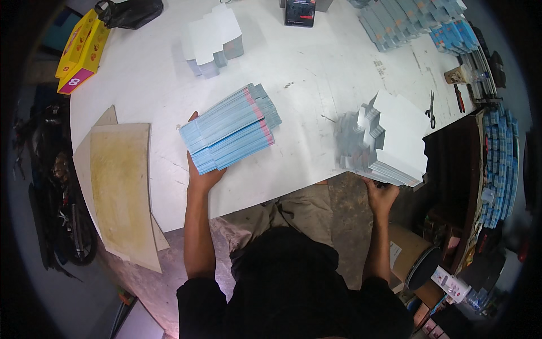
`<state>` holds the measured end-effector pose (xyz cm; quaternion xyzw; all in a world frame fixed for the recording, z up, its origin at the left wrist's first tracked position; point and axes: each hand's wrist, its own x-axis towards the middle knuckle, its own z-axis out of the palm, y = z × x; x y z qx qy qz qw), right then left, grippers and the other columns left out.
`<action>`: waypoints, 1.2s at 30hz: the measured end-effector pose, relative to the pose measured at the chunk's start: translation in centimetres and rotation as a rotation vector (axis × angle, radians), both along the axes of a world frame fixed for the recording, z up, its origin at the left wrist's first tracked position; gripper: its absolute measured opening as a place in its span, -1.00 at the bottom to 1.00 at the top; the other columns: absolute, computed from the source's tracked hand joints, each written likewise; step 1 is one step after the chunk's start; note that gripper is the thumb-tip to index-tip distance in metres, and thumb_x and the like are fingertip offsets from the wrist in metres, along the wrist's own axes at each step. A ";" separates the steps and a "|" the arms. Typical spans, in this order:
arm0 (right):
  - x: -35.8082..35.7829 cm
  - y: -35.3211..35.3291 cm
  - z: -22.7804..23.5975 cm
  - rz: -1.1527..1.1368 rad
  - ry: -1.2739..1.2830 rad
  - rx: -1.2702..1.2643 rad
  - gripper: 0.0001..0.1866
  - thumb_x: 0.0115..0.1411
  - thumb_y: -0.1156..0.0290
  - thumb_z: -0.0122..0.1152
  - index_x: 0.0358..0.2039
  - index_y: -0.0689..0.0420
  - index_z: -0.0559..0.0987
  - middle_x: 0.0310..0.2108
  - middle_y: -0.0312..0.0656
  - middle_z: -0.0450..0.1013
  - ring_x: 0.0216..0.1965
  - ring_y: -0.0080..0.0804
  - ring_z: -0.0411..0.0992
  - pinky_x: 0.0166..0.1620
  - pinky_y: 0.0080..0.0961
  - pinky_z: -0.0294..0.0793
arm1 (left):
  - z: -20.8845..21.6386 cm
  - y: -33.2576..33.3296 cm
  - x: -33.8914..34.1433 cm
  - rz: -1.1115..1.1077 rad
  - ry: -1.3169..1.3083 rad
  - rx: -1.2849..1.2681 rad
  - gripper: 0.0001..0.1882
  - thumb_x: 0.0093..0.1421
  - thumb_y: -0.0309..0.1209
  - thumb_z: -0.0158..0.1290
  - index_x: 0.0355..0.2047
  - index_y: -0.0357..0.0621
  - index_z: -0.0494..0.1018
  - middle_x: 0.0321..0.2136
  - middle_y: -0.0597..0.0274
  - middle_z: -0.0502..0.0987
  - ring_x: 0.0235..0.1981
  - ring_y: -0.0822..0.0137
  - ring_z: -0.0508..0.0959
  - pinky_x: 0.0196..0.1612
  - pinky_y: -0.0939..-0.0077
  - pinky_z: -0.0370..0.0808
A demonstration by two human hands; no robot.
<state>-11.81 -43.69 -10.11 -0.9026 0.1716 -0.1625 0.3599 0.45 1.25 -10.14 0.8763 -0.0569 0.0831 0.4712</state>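
My left hand (206, 177) is wrapped round the near left end of a thick stack of flat blue cartons (228, 133) with pink marks. The bundle lies at a slant above the white table, and most of my fingers are hidden beneath it. At the table's front edge on the right, my right hand (381, 198) grips the lower edge of a stack of white and grey die-cut cartons (398, 135). Its fingertips are partly hidden under that stack, whose left side looks smeared. The stack's near corner reaches over the table edge.
On the white table (299, 73) stand another white carton stack (217, 39), rows of grey cartons (395, 22) and a yellow box (84, 51). Scissors (432, 110) and red-handled pliers (459, 99) lie at the right edge. Brown boards (119, 192) overhang the left edge.
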 end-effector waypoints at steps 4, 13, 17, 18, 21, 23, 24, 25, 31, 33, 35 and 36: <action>0.6 1.4 0.8 0.018 -0.069 -0.121 -0.39 -0.02 0.26 0.71 -0.08 0.35 0.59 -0.24 -0.10 0.62 -0.24 -0.30 0.53 -0.10 -0.38 0.51 | -0.5 0.7 -0.5 -0.046 0.086 -0.031 -0.15 0.09 -0.53 0.36 0.37 -0.26 0.21 0.25 -0.08 0.39 0.27 0.07 0.39 0.34 0.26 0.31; 5.9 4.2 1.9 -0.187 -0.041 -0.055 -0.03 -0.13 0.10 0.75 0.15 0.41 0.44 0.02 0.21 0.52 0.06 0.06 0.52 0.12 -0.09 0.46 | -0.4 0.4 -0.2 -0.009 0.024 -0.069 0.10 0.01 -0.56 0.38 0.47 -0.22 -0.03 0.09 -0.02 0.49 0.11 0.16 0.51 0.25 0.34 0.41; 8.7 4.2 1.4 -0.240 -0.034 -0.194 0.01 -0.15 -0.05 0.71 0.11 0.43 0.46 0.02 0.24 0.50 0.04 0.18 0.51 0.12 0.02 0.42 | 0.0 0.1 0.5 -0.014 -0.106 0.165 0.06 0.02 -0.48 0.40 0.46 -0.20 0.03 0.13 -0.06 0.51 0.15 0.10 0.53 0.37 0.27 0.33; 9.5 4.2 1.5 -0.246 -0.032 -0.180 0.00 -0.15 -0.08 0.70 0.09 0.43 0.47 0.01 0.24 0.50 0.02 0.20 0.51 0.13 0.04 0.40 | -0.1 0.3 0.7 -0.025 -0.158 0.301 0.01 0.04 -0.45 0.39 0.44 -0.20 0.09 0.15 -0.06 0.51 0.17 0.08 0.52 0.40 0.24 0.30; 12.4 4.5 1.5 -0.268 -0.021 -0.123 -0.03 -0.16 -0.15 0.68 -0.02 0.46 0.54 -0.04 0.24 0.50 0.01 0.21 0.51 0.16 0.06 0.37 | 0.0 0.5 0.7 -0.043 -0.128 0.315 -0.13 0.06 -0.40 0.38 0.36 -0.19 0.24 0.19 -0.06 0.49 0.25 0.02 0.48 0.47 0.15 0.21; 14.0 4.2 1.0 -0.305 0.024 -0.161 -0.03 -0.15 -0.19 0.67 -0.04 0.47 0.55 -0.06 0.24 0.50 0.01 0.21 0.51 0.16 0.07 0.38 | 0.2 0.3 0.6 -0.038 -0.069 0.220 -0.18 0.08 -0.39 0.37 0.33 -0.19 0.29 0.21 -0.05 0.50 0.28 0.01 0.45 0.48 0.12 0.20; 14.8 4.0 1.0 -0.314 0.041 -0.157 0.01 -0.16 -0.23 0.65 -0.03 0.47 0.55 -0.07 0.24 0.50 0.02 0.22 0.51 0.17 0.11 0.36 | 0.3 0.1 0.6 -0.028 -0.049 0.187 -0.19 0.08 -0.39 0.37 0.33 -0.19 0.29 0.20 -0.04 0.50 0.29 0.02 0.45 0.48 0.13 0.20; 15.6 3.7 0.8 -0.321 0.059 -0.167 0.01 -0.16 -0.24 0.65 -0.03 0.47 0.55 -0.07 0.24 0.50 0.02 0.21 0.50 0.17 0.11 0.35 | 0.4 0.1 0.5 -0.017 -0.029 0.153 -0.20 0.09 -0.39 0.36 0.33 -0.18 0.30 0.20 -0.04 0.51 0.29 0.02 0.45 0.47 0.13 0.21; 17.7 3.3 1.4 -0.261 0.098 -0.164 0.04 -0.12 -0.22 0.62 0.12 0.40 0.49 -0.07 0.15 0.51 0.04 0.17 0.48 0.19 0.05 0.34 | 0.5 0.0 0.8 -0.021 -0.091 0.138 -0.20 0.08 -0.40 0.36 0.33 -0.17 0.31 0.23 -0.10 0.47 0.30 -0.03 0.44 0.44 0.19 0.27; 16.3 4.8 2.1 -0.212 0.039 -0.191 0.04 -0.07 -0.14 0.64 0.21 0.36 0.44 -0.09 0.07 0.51 0.00 0.07 0.48 0.15 -0.04 0.38 | 1.2 -0.2 0.6 0.018 -0.014 -0.011 -0.20 0.06 -0.41 0.37 0.32 -0.16 0.32 0.27 -0.14 0.42 0.33 -0.06 0.40 0.42 0.18 0.29; 13.7 8.0 2.7 -0.223 -0.075 -0.125 -0.02 -0.02 0.01 0.64 0.27 0.34 0.41 -0.10 0.00 0.51 -0.04 -0.09 0.47 0.09 -0.15 0.42 | 1.2 -0.1 0.4 0.029 -0.013 -0.004 -0.18 0.02 -0.42 0.38 0.32 -0.15 0.33 0.32 -0.16 0.36 0.35 -0.09 0.37 0.41 0.18 0.31; 12.2 9.9 2.9 -0.232 -0.126 -0.085 -0.04 0.01 0.08 0.64 0.29 0.33 0.39 -0.11 -0.04 0.50 -0.06 -0.17 0.47 0.05 -0.20 0.44 | 0.8 0.1 0.6 0.015 -0.047 0.086 -0.16 0.00 -0.43 0.39 0.32 -0.16 0.33 0.34 -0.17 0.33 0.36 -0.10 0.35 0.40 0.18 0.32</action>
